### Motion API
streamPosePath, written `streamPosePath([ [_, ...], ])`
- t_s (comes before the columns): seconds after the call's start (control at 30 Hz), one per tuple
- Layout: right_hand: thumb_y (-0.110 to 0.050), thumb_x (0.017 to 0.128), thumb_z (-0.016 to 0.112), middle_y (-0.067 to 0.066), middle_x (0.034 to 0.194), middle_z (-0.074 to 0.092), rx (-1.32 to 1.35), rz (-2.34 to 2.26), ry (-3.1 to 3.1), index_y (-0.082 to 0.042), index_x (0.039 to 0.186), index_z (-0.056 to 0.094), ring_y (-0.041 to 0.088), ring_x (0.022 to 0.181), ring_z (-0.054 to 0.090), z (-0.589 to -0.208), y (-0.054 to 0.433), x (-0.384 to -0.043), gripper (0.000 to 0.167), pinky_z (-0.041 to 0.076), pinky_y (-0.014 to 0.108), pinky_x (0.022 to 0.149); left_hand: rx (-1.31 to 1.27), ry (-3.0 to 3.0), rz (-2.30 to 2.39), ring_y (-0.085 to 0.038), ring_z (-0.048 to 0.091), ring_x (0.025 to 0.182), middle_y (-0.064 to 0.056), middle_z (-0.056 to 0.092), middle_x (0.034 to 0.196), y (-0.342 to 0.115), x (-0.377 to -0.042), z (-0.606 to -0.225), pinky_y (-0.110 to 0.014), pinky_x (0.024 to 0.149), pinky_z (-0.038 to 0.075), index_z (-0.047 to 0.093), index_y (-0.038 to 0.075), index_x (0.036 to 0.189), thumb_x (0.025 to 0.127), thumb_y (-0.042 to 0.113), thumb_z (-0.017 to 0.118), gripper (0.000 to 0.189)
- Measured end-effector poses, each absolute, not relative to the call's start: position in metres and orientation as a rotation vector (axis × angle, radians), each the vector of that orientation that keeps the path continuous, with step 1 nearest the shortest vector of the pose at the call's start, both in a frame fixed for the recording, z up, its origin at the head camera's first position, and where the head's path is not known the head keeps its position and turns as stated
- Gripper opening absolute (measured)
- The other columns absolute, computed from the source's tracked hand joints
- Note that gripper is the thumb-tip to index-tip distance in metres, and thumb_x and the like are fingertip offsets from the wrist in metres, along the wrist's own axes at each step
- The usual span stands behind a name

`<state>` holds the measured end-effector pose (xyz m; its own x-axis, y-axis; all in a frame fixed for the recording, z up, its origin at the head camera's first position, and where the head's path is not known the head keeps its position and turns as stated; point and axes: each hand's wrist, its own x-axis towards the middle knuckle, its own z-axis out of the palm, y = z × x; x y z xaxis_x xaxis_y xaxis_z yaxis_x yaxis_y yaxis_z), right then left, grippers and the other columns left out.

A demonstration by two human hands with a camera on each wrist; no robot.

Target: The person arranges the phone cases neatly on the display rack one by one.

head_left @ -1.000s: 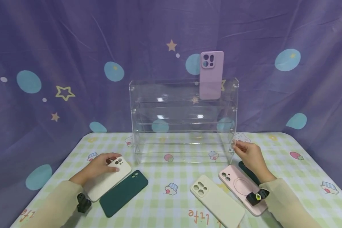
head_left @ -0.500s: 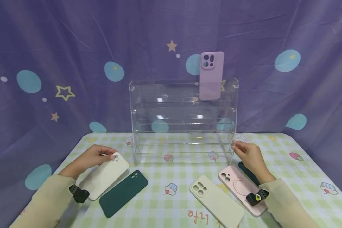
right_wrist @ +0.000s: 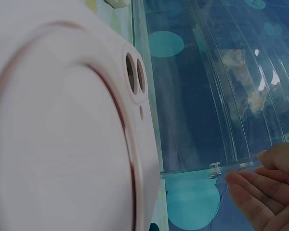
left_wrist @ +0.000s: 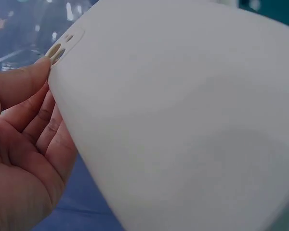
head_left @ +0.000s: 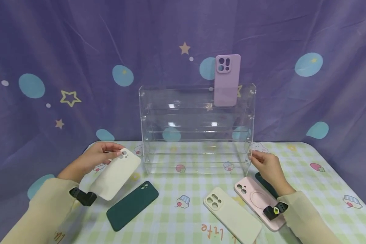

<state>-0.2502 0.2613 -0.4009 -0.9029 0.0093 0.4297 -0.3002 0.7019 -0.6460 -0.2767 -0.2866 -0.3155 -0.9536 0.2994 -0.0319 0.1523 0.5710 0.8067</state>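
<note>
My left hand [head_left: 98, 158] pinches a white phone case [head_left: 117, 174] by its camera-hole corner, thumb on the back and fingers behind. The case is tilted, raised over the left of the table, and fills much of the left wrist view. A clear acrylic display rack [head_left: 198, 165] with tiered shelves stands at the back centre. My right hand [head_left: 268, 167] pinches the rack's right side panel near its lower part; the right wrist view shows the thumb and fingers [right_wrist: 253, 199] at that panel's edge. A lilac phone case [head_left: 227, 81] stands upright on the top tier, right side.
A dark green phone case [head_left: 132, 206] lies front left. At front right lie a cream case [head_left: 235, 217] and a pink case [head_left: 250, 195] with a ring, beside another dark green case [head_left: 266, 184] partly under my right forearm. A purple curtain [head_left: 158, 30] hangs behind the checked tablecloth [head_left: 167, 223].
My left hand has lifted the white phone case off the table, moving it up and away towards the back. The right hand stays at the rack's side.
</note>
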Motion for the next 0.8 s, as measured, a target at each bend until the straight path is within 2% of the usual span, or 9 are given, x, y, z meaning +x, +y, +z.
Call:
streamPosePath([
  [0.13,-0.009,0.092,0.060,0.029,0.105,0.065,0.224,1.045,-2.517,0.013,0.117,0.059,0.039,0.090,0.066,-0.400,0.261,-0.250,0.033,0.056,0.042,0.072,0.377,2.616,1.395,-0.005,0.062,0.088,0.010,0.066,0.097,-0.277,-0.277,-0.296,-0.035,0.074,0.052,0.050,-0.007,0.129,0.094,0.026,0.060,0.050],
  [0.27,-0.010,0.092,0.060,0.029,0.105,0.065,0.224,1.055,-2.518,0.013,0.117,0.059,0.039,0.091,0.066,-0.400,0.262,-0.250,0.034,0.056,0.042,0.072,0.408,2.617,1.460,-0.004,0.062,0.090,0.015,0.066,0.095,-0.263,-0.277,-0.278,-0.036,0.077,0.052,0.050,-0.006,0.130,0.094,0.028,0.060,0.051],
  [0.5,-0.009,0.092,0.060,0.028,0.103,0.066,0.231,1.065,-2.508,0.013,0.117,0.059,0.039,0.090,0.066,-0.400,0.260,-0.250,0.032,0.056,0.043,0.071,0.492,2.617,1.539,-0.008,0.064,0.089,0.013,0.068,0.095,-0.231,-0.277,-0.252,-0.034,0.075,0.055,0.053,-0.002,0.127,0.095,0.028,0.058,0.045],
  [0.8,-0.009,0.092,0.061,0.028,0.101,0.066,0.231,1.046,-2.506,0.012,0.115,0.060,0.039,0.089,0.066,-0.399,0.260,-0.248,0.032,0.055,0.044,0.071,0.365,2.512,1.926,-0.004,0.063,0.087,0.013,0.068,0.091,-0.184,-0.291,-0.227,-0.025,0.068,0.054,0.057,-0.001,0.124,0.093,0.016,0.061,0.035],
])
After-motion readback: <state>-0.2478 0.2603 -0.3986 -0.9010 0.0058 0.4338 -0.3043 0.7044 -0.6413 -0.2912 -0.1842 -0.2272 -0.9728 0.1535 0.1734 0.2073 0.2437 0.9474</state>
